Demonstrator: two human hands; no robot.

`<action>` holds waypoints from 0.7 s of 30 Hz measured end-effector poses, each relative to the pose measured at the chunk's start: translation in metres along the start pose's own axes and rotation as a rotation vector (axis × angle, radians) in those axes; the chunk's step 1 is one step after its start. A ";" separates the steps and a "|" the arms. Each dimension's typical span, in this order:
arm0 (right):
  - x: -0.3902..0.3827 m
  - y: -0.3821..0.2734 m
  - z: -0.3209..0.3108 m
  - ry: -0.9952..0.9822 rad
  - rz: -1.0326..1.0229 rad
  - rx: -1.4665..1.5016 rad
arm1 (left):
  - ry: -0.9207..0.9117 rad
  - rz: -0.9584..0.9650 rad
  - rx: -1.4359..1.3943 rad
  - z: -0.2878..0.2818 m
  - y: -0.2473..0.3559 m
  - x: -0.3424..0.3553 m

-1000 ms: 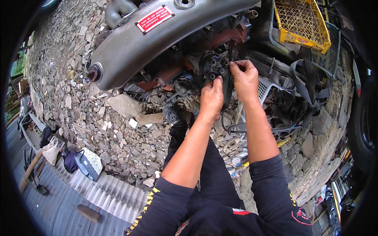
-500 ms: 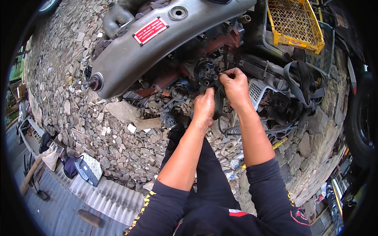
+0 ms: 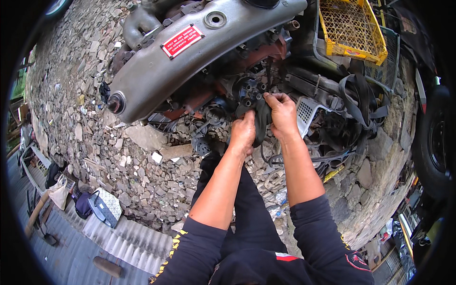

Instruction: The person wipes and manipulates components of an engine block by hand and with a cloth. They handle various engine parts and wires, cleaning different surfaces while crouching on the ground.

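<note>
Both my hands are at a round black part with several protruding terminals (image 3: 248,88) on the engine below a long grey metal cover (image 3: 156,76) with a red label. My left hand (image 3: 243,130) is closed just below that part, pinching a dark flexible strip (image 3: 261,124), perhaps cloth or rubber. My right hand (image 3: 282,114) is closed on the same strip, its thumb and forefinger at the right edge of the round part. The strip hangs bunched between my hands, and my fingertips partly hide it.
A yellow crate (image 3: 351,33), grey mesh crate (image 3: 384,71) and white plastic basket (image 3: 306,114) stand right, beside tangled straps (image 3: 356,99). A tyre (image 3: 437,142) is at far right. Rubble (image 3: 123,166) lies below; bags (image 3: 104,206) and corrugated sheets (image 3: 123,242) are lower left.
The whole view has shifted, so the engine appears lower. My right hand has moved slightly left against the round part, and the dark strip looks more bunched between my hands.
</note>
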State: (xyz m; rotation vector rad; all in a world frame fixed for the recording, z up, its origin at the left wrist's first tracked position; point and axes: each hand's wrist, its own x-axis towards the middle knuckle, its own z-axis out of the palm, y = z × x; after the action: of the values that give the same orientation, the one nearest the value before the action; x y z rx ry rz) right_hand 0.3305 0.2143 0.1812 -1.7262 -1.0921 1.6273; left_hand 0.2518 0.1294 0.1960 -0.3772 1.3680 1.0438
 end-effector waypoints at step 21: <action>-0.005 0.016 0.003 0.053 -0.098 0.035 | -0.026 0.274 0.011 -0.005 -0.032 0.031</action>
State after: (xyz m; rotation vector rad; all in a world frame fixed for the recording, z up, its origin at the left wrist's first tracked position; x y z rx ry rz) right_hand 0.3315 0.2006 0.1704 -1.6571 -1.0989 1.5233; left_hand 0.2693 0.1203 0.1557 -0.1694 1.4284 1.2605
